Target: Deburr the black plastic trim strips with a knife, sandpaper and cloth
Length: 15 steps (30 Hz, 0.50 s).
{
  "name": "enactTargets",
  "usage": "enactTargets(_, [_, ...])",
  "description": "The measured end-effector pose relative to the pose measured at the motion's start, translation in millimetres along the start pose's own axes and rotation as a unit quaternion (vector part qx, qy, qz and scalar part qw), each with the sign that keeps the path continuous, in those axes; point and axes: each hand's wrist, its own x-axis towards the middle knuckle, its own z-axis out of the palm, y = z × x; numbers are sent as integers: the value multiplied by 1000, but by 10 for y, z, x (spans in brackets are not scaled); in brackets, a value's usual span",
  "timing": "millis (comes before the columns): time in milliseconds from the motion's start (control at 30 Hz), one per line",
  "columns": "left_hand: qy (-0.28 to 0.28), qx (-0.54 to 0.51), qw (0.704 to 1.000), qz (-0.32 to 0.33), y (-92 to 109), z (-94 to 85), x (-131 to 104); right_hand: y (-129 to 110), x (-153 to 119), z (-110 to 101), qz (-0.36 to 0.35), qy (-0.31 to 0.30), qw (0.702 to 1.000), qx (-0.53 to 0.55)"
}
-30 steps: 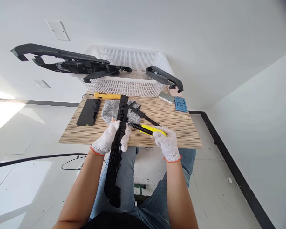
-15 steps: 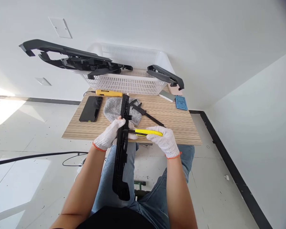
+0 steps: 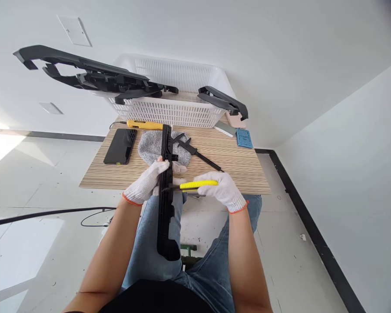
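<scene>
A long black plastic trim part [image 3: 164,208] stands lengthwise in front of me, its near end over my lap and its far end over the grey cloth. My left hand [image 3: 151,178], in a white knit glove, is wrapped around its middle, with the fingers coming out on the right side. My right hand [image 3: 220,189], gloved the same way, grips a yellow-handled tool [image 3: 198,184] with a thin dark tip. That tip lies across the part just below my left thumb. Whether it is a knife or a scraper I cannot tell.
On the wooden table [image 3: 241,174] lie a black caliper [image 3: 198,154], a grey cloth [image 3: 148,148], a phone [image 3: 120,146], a yellow tool with a cord [image 3: 145,124] and a blue packet [image 3: 244,138]. Behind, a white basket [image 3: 169,111] holds several black trim parts [image 3: 94,71].
The tool's tip has slid along the black part toward my body, and my right hand has turned slightly with it. My left hand keeps its hold. The whole view has shifted a little.
</scene>
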Motion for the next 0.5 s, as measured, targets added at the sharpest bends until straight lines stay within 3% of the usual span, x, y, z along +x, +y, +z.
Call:
enactTargets(67, [2, 14, 1000, -2, 14, 8, -12, -12, 2, -1, 19, -2, 1000, 4])
enactTargets(167, [12, 35, 999, 7, 28, 19, -21, -34, 2, -5, 24, 55, 998, 25])
enactTargets(267, [18, 46, 999, 19, 28, 27, -17, -51, -3, 4, 23, 26, 999, 3])
enactTargets(400, [28, 45, 999, 9, 17, 47, -13, -57, -27, 35, 5, 91, 996, 1])
enactTargets(500, [40, 46, 998, 27, 4, 54, -18, -50, -51, 50, 12, 29, 999, -15])
